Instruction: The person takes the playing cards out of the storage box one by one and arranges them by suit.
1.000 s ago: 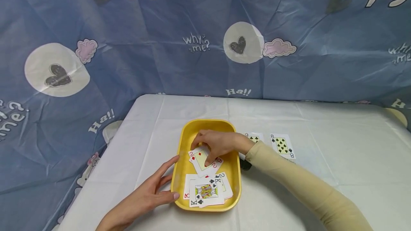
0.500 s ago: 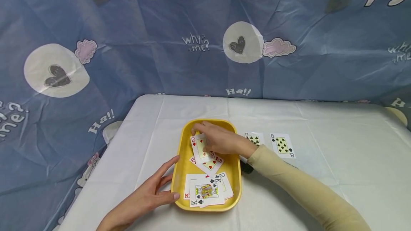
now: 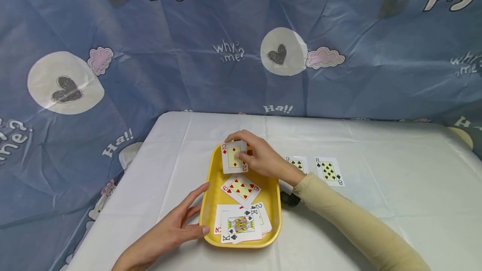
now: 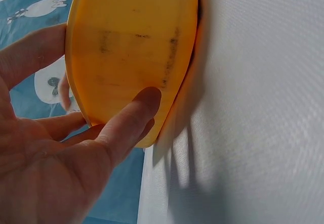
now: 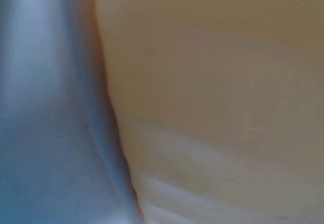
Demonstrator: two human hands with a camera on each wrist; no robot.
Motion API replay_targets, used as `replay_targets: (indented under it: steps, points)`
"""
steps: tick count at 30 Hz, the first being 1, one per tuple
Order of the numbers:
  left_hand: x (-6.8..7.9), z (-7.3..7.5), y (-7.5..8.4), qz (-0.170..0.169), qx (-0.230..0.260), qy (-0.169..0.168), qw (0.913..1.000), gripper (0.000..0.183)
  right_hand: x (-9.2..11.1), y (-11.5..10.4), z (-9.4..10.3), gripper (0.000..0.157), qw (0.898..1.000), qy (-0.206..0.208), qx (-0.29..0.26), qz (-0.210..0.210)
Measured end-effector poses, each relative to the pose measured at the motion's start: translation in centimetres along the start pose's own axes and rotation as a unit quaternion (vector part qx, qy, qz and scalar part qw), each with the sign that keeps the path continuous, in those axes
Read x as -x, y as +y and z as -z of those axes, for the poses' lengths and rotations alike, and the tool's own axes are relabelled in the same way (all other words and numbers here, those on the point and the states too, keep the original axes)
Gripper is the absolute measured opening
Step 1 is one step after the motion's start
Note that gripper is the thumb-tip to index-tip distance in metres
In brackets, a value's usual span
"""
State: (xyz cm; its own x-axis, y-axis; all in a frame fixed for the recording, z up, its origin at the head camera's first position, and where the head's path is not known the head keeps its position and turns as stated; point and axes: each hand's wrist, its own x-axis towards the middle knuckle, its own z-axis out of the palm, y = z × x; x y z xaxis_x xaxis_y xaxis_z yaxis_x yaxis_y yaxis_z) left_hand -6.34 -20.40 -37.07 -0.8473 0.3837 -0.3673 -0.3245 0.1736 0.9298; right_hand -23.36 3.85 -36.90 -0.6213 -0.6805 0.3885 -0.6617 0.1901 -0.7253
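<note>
My right hand (image 3: 263, 156) pinches a two of diamonds (image 3: 230, 166), thumb on its face, above the far end of the yellow tray (image 3: 272, 208). Below it in the tray lies a hearts card (image 3: 241, 189), face up and slanted. A king of spades (image 3: 242, 225) tops several overlapping cards at the near end. My left hand (image 3: 173, 225) rests against the tray's left side with fingers spread and rather straight. In the left wrist view, the thumb of my left hand (image 4: 66, 163) touches the tray's outer wall (image 4: 131, 42). A cream sleeve (image 5: 217, 82) fills most of the blurred right wrist view.
Right of the tray, a clubs card (image 3: 296, 164), partly behind the right forearm, and an eight of spades (image 3: 329, 170) lie on the white table cover (image 3: 395, 158). A small black object (image 3: 290, 199) shows under the right cuff. A blue printed cloth (image 3: 188, 66) hangs behind.
My right hand has lifted the two of diamonds off the hearts card and carried it toward the tray's far end, baring the hearts card. The left hand has stayed at the tray's side.
</note>
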Motion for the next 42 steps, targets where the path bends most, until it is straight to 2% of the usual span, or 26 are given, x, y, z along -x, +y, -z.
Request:
replay_targets:
  steps: [4,7,12,16,21,26,32,35,38,42]
  points:
    - [0.0,0.0,0.0,0.002,-0.008,0.005,1.0000,0.087,0.3,-0.1,0.3,0.042,0.997,0.061,-0.046,0.008]
    - [0.1,0.0,0.0,-0.002,-0.009,0.006,0.9999,0.087,0.7,-0.7,1.3,0.043,0.992,0.099,-0.080,0.004]
    - [0.2,0.1,0.0,-0.004,-0.008,0.013,0.9999,0.087,2.0,-3.0,4.6,0.045,0.988,0.131,-0.068,-0.048]
    - [0.1,0.1,0.0,0.000,-0.015,0.021,0.9997,0.088,3.8,-3.4,7.1,0.048,0.985,0.137,-0.047,-0.098]
    - [0.2,0.1,0.1,-0.003,-0.027,0.027,0.9993,0.089,6.7,-0.6,9.8,0.052,0.979,0.148,-0.048,-0.133]
    - [0.1,0.2,0.1,-0.004,-0.031,0.031,0.9990,0.089,9.6,1.4,12.1,0.051,0.978,0.139,-0.020,-0.155]
    - [0.1,0.1,0.2,0.001,-0.033,0.036,0.9988,0.081,13.0,2.8,14.4,0.043,0.979,0.126,0.007,-0.159]
    - [0.0,0.1,0.2,0.001,-0.028,0.030,0.9991,0.076,14.7,3.4,15.3,0.041,0.977,0.134,0.017,-0.165]
    - [-0.1,0.1,0.2,0.000,-0.020,0.024,0.9995,0.074,16.2,4.0,16.3,0.040,0.972,0.137,0.018,-0.191]
    - [-0.1,0.1,0.2,0.000,-0.018,0.022,0.9996,0.074,17.7,4.5,17.6,0.041,0.964,0.115,0.024,-0.238]
